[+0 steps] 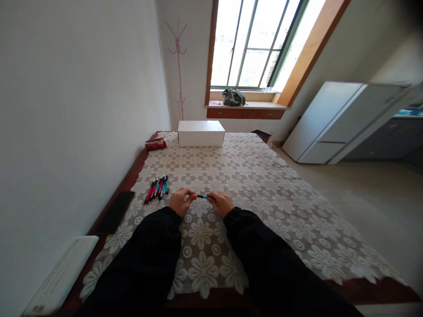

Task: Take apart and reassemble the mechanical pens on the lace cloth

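Note:
Between my two hands a pen (202, 197) with a black and light-blue barrel lies roughly level, just above the tablecloth. My left hand (181, 200) pinches its left end with thumb and fingers. Its right end is held in the closed fingers of my right hand (220, 203), which hide that tip. To the left of my left hand, several pens (157, 189) in red, blue and black lie side by side in a loose row on the cloth.
A white box (201, 134) stands at the table's far end, with a red packet (155, 144) to its left. Along the left edge lie a black flat object (115, 212) and a white panel-like object (62, 275). A flower-patterned lace tablecloth (251, 176) covers the table; the wall borders its left side.

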Available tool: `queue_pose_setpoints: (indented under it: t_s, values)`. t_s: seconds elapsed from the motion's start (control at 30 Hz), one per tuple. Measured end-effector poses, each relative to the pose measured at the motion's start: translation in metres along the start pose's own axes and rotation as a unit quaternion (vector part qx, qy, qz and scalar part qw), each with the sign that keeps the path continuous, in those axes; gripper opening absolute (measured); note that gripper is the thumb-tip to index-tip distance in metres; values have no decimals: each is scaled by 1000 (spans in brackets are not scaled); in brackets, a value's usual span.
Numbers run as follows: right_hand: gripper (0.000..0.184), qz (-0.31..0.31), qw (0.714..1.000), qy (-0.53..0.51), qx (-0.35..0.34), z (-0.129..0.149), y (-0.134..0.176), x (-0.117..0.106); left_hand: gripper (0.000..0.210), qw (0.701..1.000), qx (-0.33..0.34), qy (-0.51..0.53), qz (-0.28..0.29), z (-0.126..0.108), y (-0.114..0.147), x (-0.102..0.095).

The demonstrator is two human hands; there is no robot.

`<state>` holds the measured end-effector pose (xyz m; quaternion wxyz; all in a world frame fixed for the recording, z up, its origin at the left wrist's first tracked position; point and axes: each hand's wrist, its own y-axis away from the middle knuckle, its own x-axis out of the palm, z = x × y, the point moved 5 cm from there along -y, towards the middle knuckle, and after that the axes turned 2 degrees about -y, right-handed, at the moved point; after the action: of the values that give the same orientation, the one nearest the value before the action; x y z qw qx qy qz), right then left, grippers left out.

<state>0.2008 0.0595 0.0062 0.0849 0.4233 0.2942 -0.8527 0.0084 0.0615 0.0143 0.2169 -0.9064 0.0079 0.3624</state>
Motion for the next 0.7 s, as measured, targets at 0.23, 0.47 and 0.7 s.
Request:
queue_pose_setpoints:
  t_s: [0.23,0.47,0.7]
  values:
    - [18,-24,999,-37,30,-6,0,2,38,998,-67,-11,-9,3,-1,-4]
    - [21,-105,963,-221,115,-16,2,-2,42,998,-69,10,-2,3,-1,-5]
    - [31,-146,817,-515,214,-34,0,4,36,999,8,18,47,-6,1,2]
